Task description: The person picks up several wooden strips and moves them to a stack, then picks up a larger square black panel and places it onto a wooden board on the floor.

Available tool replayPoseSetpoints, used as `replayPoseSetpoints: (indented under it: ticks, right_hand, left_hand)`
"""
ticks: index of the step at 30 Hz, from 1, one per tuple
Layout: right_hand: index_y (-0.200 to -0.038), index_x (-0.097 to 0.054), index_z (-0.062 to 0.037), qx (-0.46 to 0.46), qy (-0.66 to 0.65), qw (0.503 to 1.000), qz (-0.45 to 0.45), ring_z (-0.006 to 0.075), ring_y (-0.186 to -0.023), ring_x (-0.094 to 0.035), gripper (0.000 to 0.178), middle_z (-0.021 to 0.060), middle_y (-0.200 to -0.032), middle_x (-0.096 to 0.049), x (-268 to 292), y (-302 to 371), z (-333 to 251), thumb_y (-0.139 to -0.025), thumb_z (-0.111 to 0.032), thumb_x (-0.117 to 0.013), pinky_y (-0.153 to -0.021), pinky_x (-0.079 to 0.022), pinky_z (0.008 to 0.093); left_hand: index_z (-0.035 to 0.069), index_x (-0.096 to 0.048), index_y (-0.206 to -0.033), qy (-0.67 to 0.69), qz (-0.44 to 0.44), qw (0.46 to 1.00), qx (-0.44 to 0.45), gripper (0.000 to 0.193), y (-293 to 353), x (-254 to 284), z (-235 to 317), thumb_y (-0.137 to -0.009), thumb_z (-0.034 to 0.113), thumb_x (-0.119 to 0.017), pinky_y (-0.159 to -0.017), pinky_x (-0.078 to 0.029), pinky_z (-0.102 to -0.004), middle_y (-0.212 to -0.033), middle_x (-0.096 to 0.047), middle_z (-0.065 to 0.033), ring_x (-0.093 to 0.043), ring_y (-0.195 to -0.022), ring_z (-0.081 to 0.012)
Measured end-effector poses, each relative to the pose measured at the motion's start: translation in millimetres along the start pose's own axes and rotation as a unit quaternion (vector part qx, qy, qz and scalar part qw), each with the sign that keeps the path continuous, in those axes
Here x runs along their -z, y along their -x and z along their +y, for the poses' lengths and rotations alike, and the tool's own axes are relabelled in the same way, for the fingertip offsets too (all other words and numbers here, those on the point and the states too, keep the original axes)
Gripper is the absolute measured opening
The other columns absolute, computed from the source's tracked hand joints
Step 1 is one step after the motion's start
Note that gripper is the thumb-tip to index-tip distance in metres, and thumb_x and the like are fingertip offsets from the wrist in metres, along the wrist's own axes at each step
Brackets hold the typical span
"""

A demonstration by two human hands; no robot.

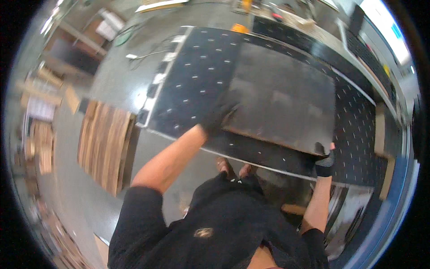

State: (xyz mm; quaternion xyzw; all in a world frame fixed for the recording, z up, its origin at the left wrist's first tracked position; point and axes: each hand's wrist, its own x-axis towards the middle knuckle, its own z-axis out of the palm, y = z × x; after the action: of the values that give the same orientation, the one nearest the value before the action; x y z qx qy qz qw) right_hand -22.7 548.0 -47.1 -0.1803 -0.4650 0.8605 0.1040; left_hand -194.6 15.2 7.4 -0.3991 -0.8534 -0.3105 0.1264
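A large dark rectangular panel (pixel 282 94) lies on a black worktable (pixel 192 76) dotted with short pale marks. Its near edge shows a thin brown line. My right hand (pixel 326 162), in a black and grey glove with bare fingertips, grips the panel's near right corner. At the near left corner is my left hand (pixel 218 117), in a dark glove. It touches or nearly touches the panel's left edge; motion blur and the dark background hide how its fingers lie.
Striped wooden boards (pixel 105 145) stand in a stack left of the table. Behind them a cable (pixel 150 55) lies on the grey floor. A raised machine bed (pixel 304 40) borders the far side. Stacked wood pieces (pixel 42 143) fill the far left, and a blue surface (pixel 398 193) runs along the right.
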Motion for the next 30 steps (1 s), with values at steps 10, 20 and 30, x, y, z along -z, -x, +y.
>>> replayPoseSetpoints:
  ticks: [10, 20, 30]
  right_hand:
    - [-0.149, -0.045, -0.0006, 0.040, 0.075, 0.996, 0.019, 0.0266, -0.130, -0.053, 0.061, 0.0120, -0.145, -0.054, -44, 210, 13, -0.106, -0.042, -0.055, -0.111, -0.043, 0.0417]
    - [-0.152, -0.044, -0.0006, -0.021, 0.108, 0.994, -0.025, 0.0244, -0.133, -0.051, 0.068, 0.0106, -0.150, -0.051, -38, 195, -16, -0.108, -0.053, -0.042, -0.114, -0.039, 0.0382]
    - [-0.152, -0.043, -0.0079, -0.269, -0.132, 0.954, -0.013, 0.0307, -0.125, -0.055, 0.086, 0.0084, -0.145, -0.055, -19, 164, -17, -0.092, -0.064, -0.066, -0.108, -0.047, 0.0475]
  left_hand:
    - [0.013, -0.019, -0.165, 0.533, 0.025, 0.685, 0.496, 0.069, 90, 93, 154, -0.105, 0.010, -0.053, -0.119, -0.032, -0.0392, -0.166, -0.028, -0.0129, -0.035, -0.146, -0.0238]
    - [0.003, -0.027, -0.161, 0.337, -0.035, 0.851, 0.401, 0.069, 117, 101, 130, -0.108, 0.042, -0.046, -0.118, -0.034, -0.0427, -0.160, -0.039, -0.0158, -0.039, -0.146, -0.0278]
    - [0.011, -0.045, -0.154, 0.591, -0.086, 0.620, 0.509, 0.058, 116, 68, 107, -0.110, 0.048, -0.044, -0.105, -0.049, -0.0335, -0.146, -0.057, -0.0077, -0.058, -0.126, -0.0155]
